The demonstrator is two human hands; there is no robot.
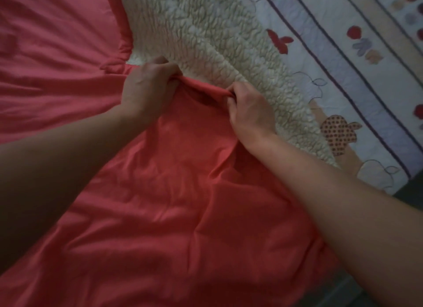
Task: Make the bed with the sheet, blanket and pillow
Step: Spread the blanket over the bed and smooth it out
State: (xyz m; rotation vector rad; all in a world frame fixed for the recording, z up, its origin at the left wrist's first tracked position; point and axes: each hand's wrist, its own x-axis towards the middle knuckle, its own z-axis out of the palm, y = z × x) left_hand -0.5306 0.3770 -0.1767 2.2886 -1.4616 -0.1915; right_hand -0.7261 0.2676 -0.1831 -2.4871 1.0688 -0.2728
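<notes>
Looking down along a person's two bare forearms onto a bed in dim light.

On the left, a coral-red blanket (68, 55) covers most of the bed. It is rumpled, with creases fanning in toward the middle. At the middle, the left hand (148, 89) grips the blanket's edge, fingers curled round a bunched fold of red cloth. Just to its right, the right hand (249, 114) pinches the same edge, fingers curled in and pressed together. A short ridge of cloth is pulled taut between the two hands.

Beyond the hands the blanket is turned back, showing its cream fleece underside (206, 36), which runs diagonally from top centre down toward the right. Further right lies the sheet (366, 78), pale with lavender and tan stripes, stitched butterflies and a spotted mushroom shape. At the far lower right, a dark strip (409, 187) past the bed's edge may be the floor, but it is too dim to be sure. No more of the room shows.

As for progress, the sheet looks flat and already spread over the mattress. The blanket is on the bed but not yet straight, with one part folded back and the rest wrinkled, so straightening it seems to be the step in hand. No pillow is in view, so it is impossible to tell whether it has been placed.
</notes>
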